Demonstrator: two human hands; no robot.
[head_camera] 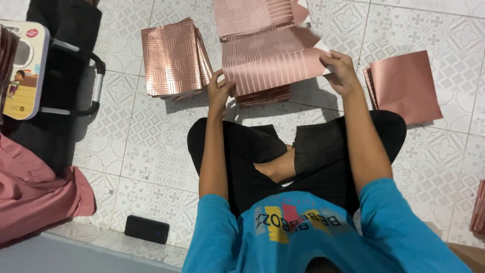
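Rose-gold foil sheet (275, 68), shiny and printed with fine stripe patterns, hangs in the air above the tiled floor (151, 146), stretched between both hands of a person sitting cross-legged in a blue shirt and black trousers. Seen from the head camera, the left hand (220, 91) pinches the sheet's lower left corner with closed fingers, and the right hand (341, 71) grips its right edge, thumb on top. The sheet appears creased or folded across its middle, and its far part is slightly blurred.

It looks thin, light and flexible, likely to sag, crease or tear if taken by one point alone. Its glossy face probably slips and marks easily, so holding it at two opposite edges seems the safest grip.

Just beyond the left hand lies a stack of patterned sheets (174, 58). Another stack (265, 96) sits directly under the held sheet. Plain pink sheets (406, 86) lie to the right. A small black device (146, 229) rests on the floor near the person's left side.
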